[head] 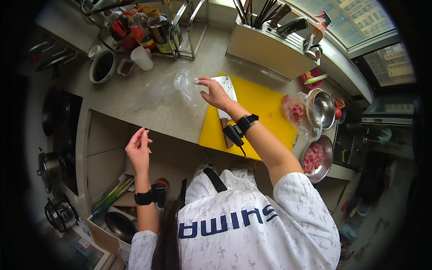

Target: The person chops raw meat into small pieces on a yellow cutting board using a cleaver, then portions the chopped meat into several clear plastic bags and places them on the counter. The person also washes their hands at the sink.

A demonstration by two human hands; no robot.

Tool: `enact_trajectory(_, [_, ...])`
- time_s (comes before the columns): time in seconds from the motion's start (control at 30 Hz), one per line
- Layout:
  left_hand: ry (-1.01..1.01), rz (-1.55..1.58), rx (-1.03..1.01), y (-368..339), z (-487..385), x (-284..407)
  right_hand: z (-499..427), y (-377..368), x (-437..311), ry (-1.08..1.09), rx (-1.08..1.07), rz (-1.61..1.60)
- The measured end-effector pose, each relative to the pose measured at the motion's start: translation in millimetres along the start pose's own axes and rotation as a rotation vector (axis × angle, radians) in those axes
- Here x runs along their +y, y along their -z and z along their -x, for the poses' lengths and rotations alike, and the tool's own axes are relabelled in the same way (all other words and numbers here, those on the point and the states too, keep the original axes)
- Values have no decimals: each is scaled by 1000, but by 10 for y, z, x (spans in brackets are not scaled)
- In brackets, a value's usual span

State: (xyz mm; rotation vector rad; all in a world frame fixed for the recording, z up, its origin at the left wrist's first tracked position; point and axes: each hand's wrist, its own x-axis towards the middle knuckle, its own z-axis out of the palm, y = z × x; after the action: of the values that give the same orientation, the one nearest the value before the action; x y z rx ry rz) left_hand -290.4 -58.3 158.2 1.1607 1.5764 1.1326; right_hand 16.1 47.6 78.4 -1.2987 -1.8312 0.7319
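Observation:
My right hand reaches over the left edge of a yellow cutting board. Its fingertips meet a clear plastic bag crumpled on the counter, with a white bit at one fingertip. Thumb and fingers look apart, and whether they pinch the film is unclear. Beneath that hand and wrist a cleaver lies on the board, its wooden handle toward me and bits stuck to its blade. My left hand hovers by the counter's front edge, fingers loosely bent and holding nothing.
Right of the board are a plastic bag of raw meat, a steel bowl and a metal bowl of cut meat. A knife block stands behind. Bottles and a dark-filled bowl sit back left. An open drawer juts below.

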Motion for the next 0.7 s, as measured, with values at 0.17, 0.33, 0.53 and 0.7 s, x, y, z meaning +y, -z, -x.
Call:
enact_trajectory(0.17, [-128, 30, -93, -365, -25, 375, 300, 924, -718, -99, 439, -312])
enact_trajectory(0.33, [-314, 39, -261, -1035, 35, 972, 1112, 1650, -894, -521, 710, -444])
enact_trajectory(0.53, [-472, 64, -508, -2014, 397, 1397, 2591, 1941, -652, -712, 1044, -473])
enact_trajectory(0.7, [-608, 30, -750, -2896, 1007, 1653, 3781, 1772, -345, -833, 1124, -171])
